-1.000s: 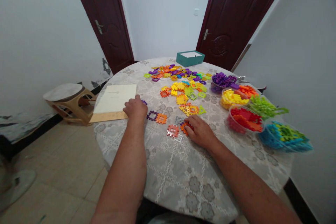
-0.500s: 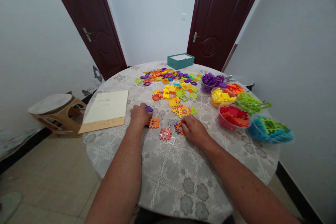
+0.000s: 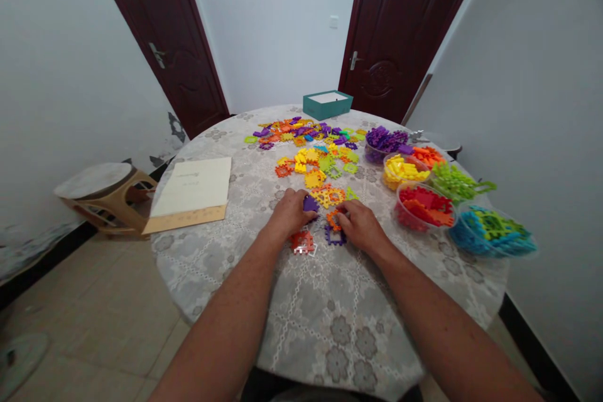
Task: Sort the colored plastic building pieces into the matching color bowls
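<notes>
My left hand (image 3: 292,212) is closed on a purple interlocking plastic piece (image 3: 310,204). My right hand (image 3: 362,225) pinches an orange interlocking piece (image 3: 333,220) with an opening in it. Just below that orange piece is a purple square frame piece (image 3: 336,237); whether they touch I cannot tell. A red-orange square piece (image 3: 301,242) lies near my left wrist, and beside it is a white piece (image 3: 314,249), partly covered. Beyond my hands, yellow and orange pieces (image 3: 327,196) and a green triangle piece (image 3: 351,194) lie on the patterned tablecloth (image 3: 325,308).
Piles of mixed pieces (image 3: 306,132) lie farther back, before a green box (image 3: 327,107). Tubs of purple (image 3: 384,141), yellow (image 3: 405,171), red (image 3: 425,207) and blue-green pieces (image 3: 492,232) stand right. An open paper folder (image 3: 191,188) lies left. A stool (image 3: 103,198) stands beyond the table.
My left hand has moved right with the purple piece, close to my right hand. My right hand has shifted slightly right. The orange window piece by my left hand is out of sight.
</notes>
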Motion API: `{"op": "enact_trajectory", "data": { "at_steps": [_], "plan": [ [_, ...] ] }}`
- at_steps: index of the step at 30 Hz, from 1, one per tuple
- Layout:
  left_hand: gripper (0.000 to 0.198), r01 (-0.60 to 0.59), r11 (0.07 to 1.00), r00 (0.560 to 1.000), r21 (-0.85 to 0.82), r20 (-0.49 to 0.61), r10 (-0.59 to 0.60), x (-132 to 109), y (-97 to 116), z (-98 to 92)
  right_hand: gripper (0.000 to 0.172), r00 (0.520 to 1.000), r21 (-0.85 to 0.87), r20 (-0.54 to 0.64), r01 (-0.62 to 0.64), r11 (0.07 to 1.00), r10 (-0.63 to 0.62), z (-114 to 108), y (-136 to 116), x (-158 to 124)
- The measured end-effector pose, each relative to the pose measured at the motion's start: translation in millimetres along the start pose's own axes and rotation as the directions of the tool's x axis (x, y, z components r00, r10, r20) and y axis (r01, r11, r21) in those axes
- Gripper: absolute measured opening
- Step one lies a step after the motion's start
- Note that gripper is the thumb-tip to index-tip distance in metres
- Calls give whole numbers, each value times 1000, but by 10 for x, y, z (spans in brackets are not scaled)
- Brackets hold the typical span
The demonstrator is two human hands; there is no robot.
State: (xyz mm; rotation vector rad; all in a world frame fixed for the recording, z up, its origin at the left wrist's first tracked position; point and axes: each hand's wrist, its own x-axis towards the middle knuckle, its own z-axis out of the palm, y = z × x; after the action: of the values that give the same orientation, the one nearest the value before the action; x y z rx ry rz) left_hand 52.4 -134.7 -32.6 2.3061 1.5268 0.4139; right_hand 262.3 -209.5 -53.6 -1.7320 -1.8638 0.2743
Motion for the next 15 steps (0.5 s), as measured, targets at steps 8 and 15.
{"op": "enact_trajectory", "data": {
  "at_steps": [8,15],
  "plan": [
    [58,11,982,1000,-190,-26,-17,115,-158,-20,21,991,94,-109,-66,993,76,9,76,32],
    [61,-89,980,994,-180,-84,74,127,-228,8,21,992,103,-108,-54,993,65,0,64,21]
  ]
}}
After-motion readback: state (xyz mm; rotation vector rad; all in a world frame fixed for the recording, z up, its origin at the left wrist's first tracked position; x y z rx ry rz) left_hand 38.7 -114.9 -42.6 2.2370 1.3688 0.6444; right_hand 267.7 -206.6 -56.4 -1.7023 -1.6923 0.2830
